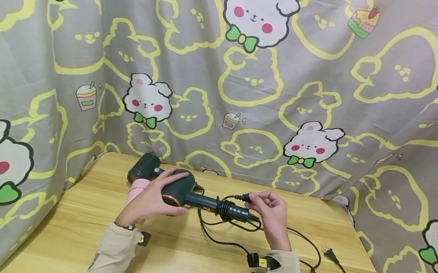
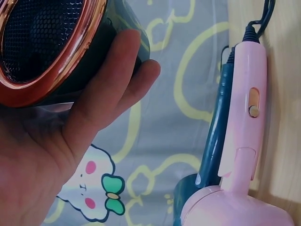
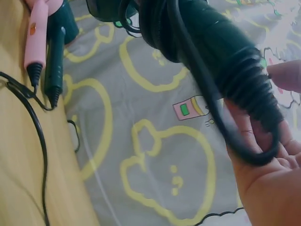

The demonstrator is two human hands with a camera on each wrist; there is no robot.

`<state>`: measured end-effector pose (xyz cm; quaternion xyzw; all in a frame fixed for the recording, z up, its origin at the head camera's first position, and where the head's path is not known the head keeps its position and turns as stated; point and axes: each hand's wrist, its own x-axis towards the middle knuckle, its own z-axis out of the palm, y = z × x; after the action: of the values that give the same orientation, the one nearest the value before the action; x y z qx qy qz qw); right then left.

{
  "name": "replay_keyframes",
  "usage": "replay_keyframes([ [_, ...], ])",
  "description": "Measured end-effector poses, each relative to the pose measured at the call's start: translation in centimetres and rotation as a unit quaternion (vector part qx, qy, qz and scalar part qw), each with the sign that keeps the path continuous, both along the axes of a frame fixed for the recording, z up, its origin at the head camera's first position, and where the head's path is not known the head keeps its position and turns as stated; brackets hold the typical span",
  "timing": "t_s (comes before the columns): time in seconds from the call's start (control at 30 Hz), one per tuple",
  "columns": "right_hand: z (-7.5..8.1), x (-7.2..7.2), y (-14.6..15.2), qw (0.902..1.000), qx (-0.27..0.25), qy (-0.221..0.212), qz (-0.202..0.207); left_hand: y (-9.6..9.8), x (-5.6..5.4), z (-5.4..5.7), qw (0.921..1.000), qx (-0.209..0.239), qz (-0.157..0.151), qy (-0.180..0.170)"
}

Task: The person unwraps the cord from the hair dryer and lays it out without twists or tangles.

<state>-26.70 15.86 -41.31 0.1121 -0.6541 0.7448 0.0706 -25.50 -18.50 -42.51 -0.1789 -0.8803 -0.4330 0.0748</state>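
Dark green handle (image 3: 211,37) slants across top, black cord (image 3: 157,28) wound round it — one loop bending back from ribbed sleeve (image 3: 249,89) at handle's end. Right hand (image 3: 273,179) at lower right, partly behind sleeve — contact unclear. Left, on table (image 3: 19,160): pink dryer (image 3: 36,42) beside dark green one (image 3: 55,61), loose cord (image 3: 40,136) below. Grey printed curtain (image 3: 150,108) behind.

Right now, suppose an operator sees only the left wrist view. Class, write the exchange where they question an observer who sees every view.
Operator: The left hand holds a dark hair dryer; what is the right hand doing?
Observer: It pinches a black cord end near the tip of the handle.
Operator: Is anything wrapped around that handle?
Observer: Yes, black cord coils circle it.
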Motion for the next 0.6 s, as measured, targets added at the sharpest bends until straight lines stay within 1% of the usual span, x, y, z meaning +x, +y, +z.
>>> replay_keyframes([
  [0.1,0.6,0.5,-0.3,0.9993,0.015,0.022,-0.025,-0.1,0.0,0.0,1.0000,-0.001,0.004,-0.002],
  [0.23,1.2,1.0,-0.6,0.9990,0.008,0.027,-0.035,-0.2,-0.1,0.0,1.0000,-0.001,0.006,0.000],
  [0.4,1.9,1.7,-0.9,0.9998,0.010,0.014,-0.009,-0.3,-0.1,0.0,0.9998,0.003,0.017,0.010],
  [0.6,2.7,2.6,-1.1,0.9972,0.066,0.001,0.034,-0.2,-0.1,0.0,0.9991,0.008,0.036,0.019],
])
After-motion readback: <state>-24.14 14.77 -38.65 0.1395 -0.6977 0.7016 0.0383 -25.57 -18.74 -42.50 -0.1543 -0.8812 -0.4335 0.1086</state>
